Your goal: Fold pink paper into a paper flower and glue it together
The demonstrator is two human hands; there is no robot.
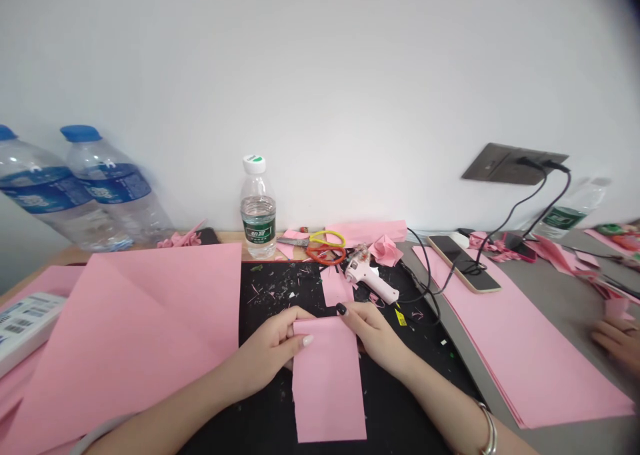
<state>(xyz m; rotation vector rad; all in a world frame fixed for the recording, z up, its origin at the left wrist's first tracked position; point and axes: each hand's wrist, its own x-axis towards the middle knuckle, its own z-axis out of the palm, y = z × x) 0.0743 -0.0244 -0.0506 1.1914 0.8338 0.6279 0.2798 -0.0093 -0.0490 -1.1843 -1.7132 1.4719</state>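
A folded pink paper strip point(330, 388) is held upright over the black mat point(270, 301). My left hand point(280, 348) pinches its upper left edge, thumb in front and fingers behind. At the upper right corner my right hand point(370, 331) grips the same strip, its dark-nailed thumb on the top edge. Just beyond the hands lies a small pink piece point(336, 285). A pink glue gun point(373, 278) rests to the right of that piece, and scissors point(325, 245) with yellow and orange handles lie behind it.
Large pink sheets point(165, 321) cover the left side, beside a white box point(30, 328). A water bottle point(259, 215) stands near the wall. To the right are a phone point(463, 263), black cables, stacked pink sheets point(520, 348) and another person's hand point(620, 341).
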